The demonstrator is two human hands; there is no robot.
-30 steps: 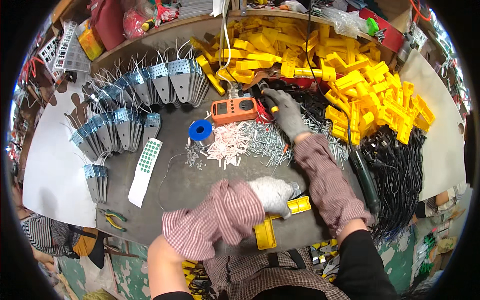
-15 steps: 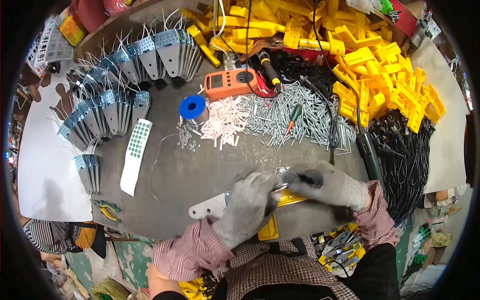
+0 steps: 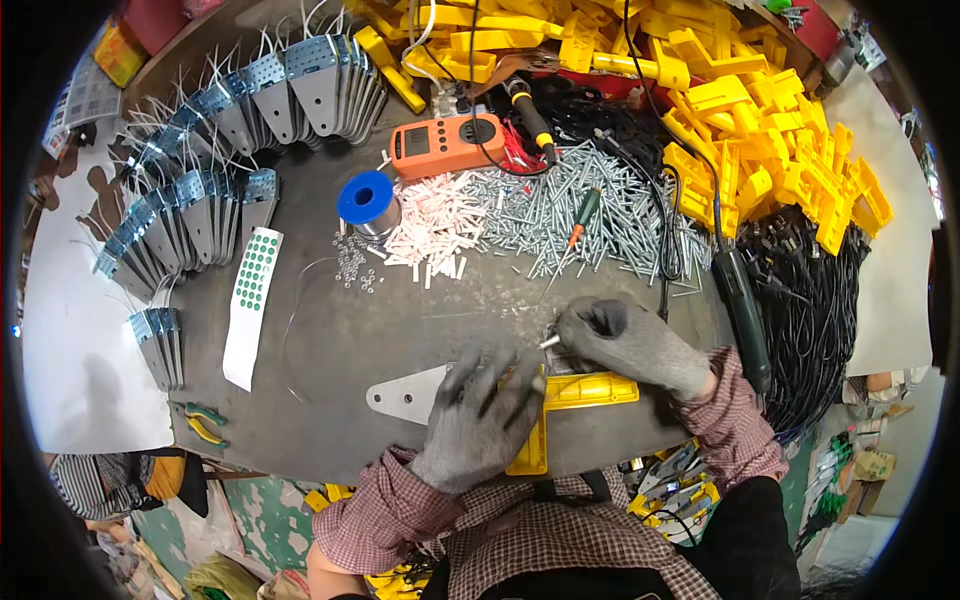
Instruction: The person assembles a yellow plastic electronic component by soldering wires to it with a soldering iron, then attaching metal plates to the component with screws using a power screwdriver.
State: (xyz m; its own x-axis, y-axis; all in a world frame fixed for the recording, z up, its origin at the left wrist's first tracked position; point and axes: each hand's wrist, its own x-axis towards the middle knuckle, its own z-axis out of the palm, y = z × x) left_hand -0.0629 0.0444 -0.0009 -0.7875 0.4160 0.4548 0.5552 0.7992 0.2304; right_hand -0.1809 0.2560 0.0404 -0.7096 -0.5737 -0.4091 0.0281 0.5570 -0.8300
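In a grey glove, my left hand [image 3: 478, 415] is open and slightly blurred, its fingers spread over a flat grey metal plate [image 3: 390, 397] and the left part of a yellow plastic housing [image 3: 592, 391]. My right hand [image 3: 630, 342], also gloved, has its fingertips closed on a small white tube [image 3: 549, 342], just above the housing. One arm of the L-shaped housing runs right beneath this hand; the other points toward me. Small parts at the right fingertips are partly covered by the glove.
Pink-white sleeves [image 3: 435, 225], silvery screws [image 3: 620, 235], a blue solder spool [image 3: 367, 200] and an orange multimeter [image 3: 447, 145] lie beyond my hands. Yellow housings [image 3: 740, 150] and black cords [image 3: 800, 330] are piled right. Metal plates with wires [image 3: 210, 215], a sticker strip [image 3: 250, 310] and pliers [image 3: 205, 424] sit left.
My left hand has come away from the right fingertips, opening and spreading its fingers. My right hand has shifted slightly left and up, leaving more of the yellow housing visible.
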